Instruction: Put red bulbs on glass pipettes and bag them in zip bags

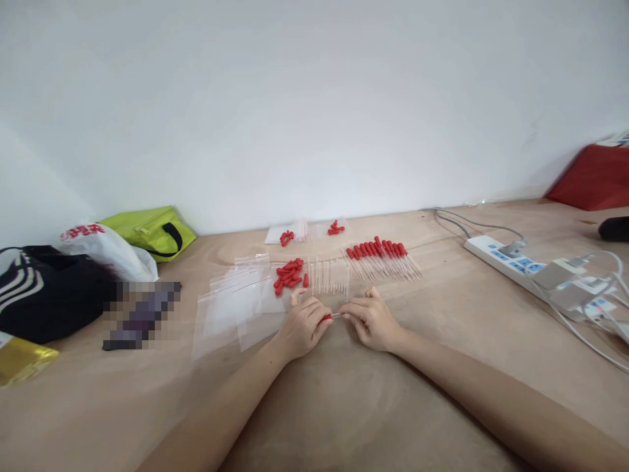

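My left hand (307, 326) is closed around a small red tapered cap (326, 317), most of it hidden by the fingers. In a pinch, my right hand (369, 320) holds a thin pale stick (337, 315), whose end meets the red cap between the hands. Just beyond the left hand lies a pile of loose red caps (289, 275). Several thin pale sticks (329, 275) lie side by side ahead of both hands. Farther right, a row of red-capped sticks (377, 249) is laid out, caps toward the wall.
Clear zip bags (221, 308) overlap left of the caps. Two small cap groups (286, 237) (336, 227) lie near the wall. A white power strip (506, 257) with plugs and cables stands right. A lime-green bag (152, 226), white plastic bag (105, 249) and black bag (49, 288) sit left.
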{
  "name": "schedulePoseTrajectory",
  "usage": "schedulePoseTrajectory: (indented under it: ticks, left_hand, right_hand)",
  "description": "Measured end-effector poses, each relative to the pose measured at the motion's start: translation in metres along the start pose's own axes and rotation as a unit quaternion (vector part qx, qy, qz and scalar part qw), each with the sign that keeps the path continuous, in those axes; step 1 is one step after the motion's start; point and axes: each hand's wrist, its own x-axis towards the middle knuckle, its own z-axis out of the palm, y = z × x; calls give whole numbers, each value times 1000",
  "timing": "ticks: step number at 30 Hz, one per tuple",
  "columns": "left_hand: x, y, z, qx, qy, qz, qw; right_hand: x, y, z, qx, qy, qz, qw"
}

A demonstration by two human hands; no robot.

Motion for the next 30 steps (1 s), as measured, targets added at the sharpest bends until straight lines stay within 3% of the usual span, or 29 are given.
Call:
schedulePoseTrajectory:
  ticks: [5, 12, 15, 17, 20, 24, 30]
  left_hand:
    - [1, -1, 1, -8, 9, 0, 1000]
    - [-1, -16, 2, 55, 75, -110, 990]
    - [-3, -25, 4, 115, 102, -205, 967]
    - [-4, -29, 6, 145, 106, -256, 950]
    - [-5, -31, 7, 160, 97, -281, 941]
    - [-6, -31, 8, 153, 86, -278, 944]
    - [-6, -32, 9, 149, 87, -275, 946]
  right_hand:
    - [3, -2, 3, -13, -15, 4, 1000]
    - [11, -1, 2, -174, 33, 21, 984]
    - [14, 17, 0, -208, 107, 124, 964]
    - [19, 34, -2, -230, 155, 216, 936]
    - [30, 60, -2, -255, 187, 317, 894]
    - [44, 81, 2, -252, 189, 370, 874]
    - [49, 85, 5, -241, 169, 400, 868]
